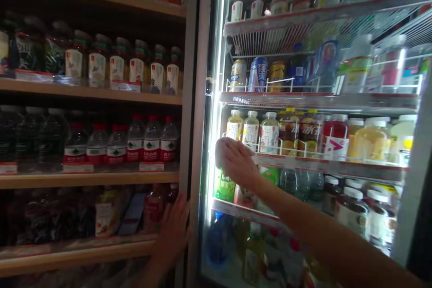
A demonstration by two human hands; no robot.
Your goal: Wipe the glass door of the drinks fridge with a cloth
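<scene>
My right hand (238,162) reaches across to the left part of the lit drinks fridge's glass door (286,103), at the height of a shelf edge. Its fingers are bent over a rounded greyish patch (222,149), too blurred to name. Right behind it stand pale-capped tea bottles (250,129) and, lower, a green pack (225,186). My left hand (175,222) is low, by the upright frame (193,144) between the shelves and the fridge. Its fingers are stretched out and hold nothing; blur hides whether they touch the frame.
On the left, wooden shelves (91,180) carry rows of bottles, among them red-capped water bottles (135,139). Inside the fridge, wire racks hold cans (258,74) and many bottles. A bright light strip (211,112) runs down the fridge's left side.
</scene>
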